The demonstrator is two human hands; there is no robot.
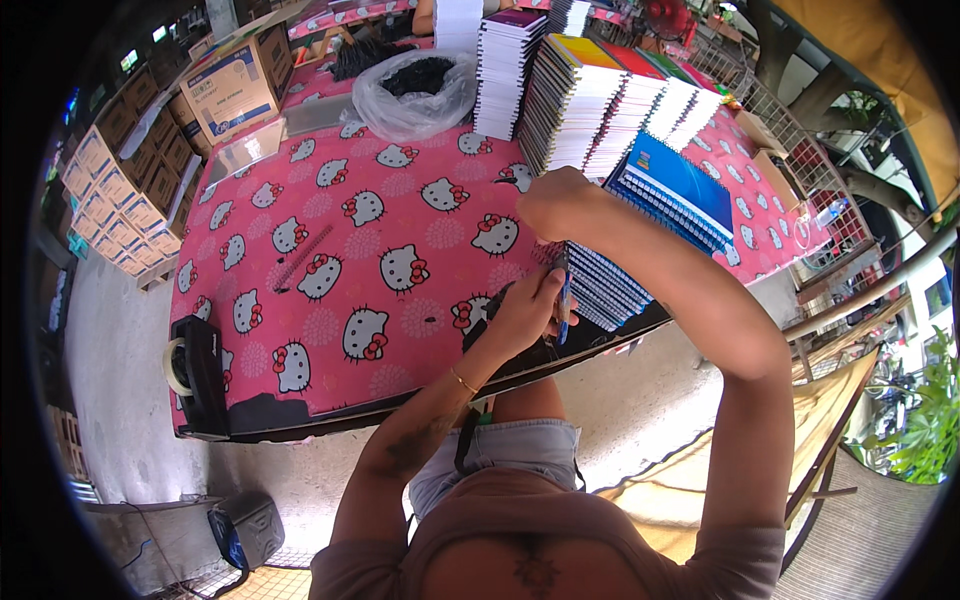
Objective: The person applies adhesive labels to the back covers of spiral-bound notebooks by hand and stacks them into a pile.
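Note:
My left hand [532,305] is closed round a blue-covered spiral notebook [563,300], held upright and seen nearly edge-on at the table's front edge. A coil of binding shows at its upper end. Just above and beyond it my right hand [553,203] is bent over in a fist, its fingers mostly hidden. A small dark curved piece [512,181] sticks out beside that hand; what it belongs to I cannot make out. Close on the right, under my right forearm, rises a stack of blue spiral notebooks [672,185].
Stacks of notebooks with yellow [580,52] and other covers stand behind. Farther back is a clear plastic bag [415,95] of black coils. A loose coil [303,258] lies on the pink patterned table [390,300]. A tape dispenser [200,375] sits at the left corner, cartons [235,95] beyond.

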